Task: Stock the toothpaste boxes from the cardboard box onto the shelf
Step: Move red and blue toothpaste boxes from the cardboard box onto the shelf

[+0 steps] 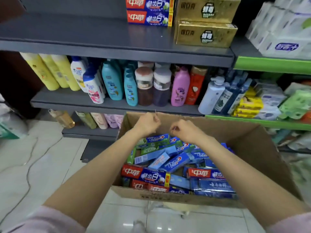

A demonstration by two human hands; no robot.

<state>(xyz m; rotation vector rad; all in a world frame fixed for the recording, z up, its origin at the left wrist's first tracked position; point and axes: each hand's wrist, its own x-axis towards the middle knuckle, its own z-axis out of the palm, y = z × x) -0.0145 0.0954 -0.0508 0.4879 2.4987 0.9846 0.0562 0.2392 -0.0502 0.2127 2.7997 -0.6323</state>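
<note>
Head view: open brown cardboard box (249, 142) in front of grey metal shelving, heaped with loose toothpaste boxes (170, 160) in blue, green and red. Above the far end of the heap, left hand (148, 122) and right hand (180, 130), both with fingers curled inward, close together just below the box's far rim; whether either pinches anything cannot be told. On the grey top shelf (84, 37), two stacked red-and-blue toothpaste cartons (149, 11) touching two stacked gold cartons (205, 21). Below, a row of upright shampoo bottles (117, 83).
</note>
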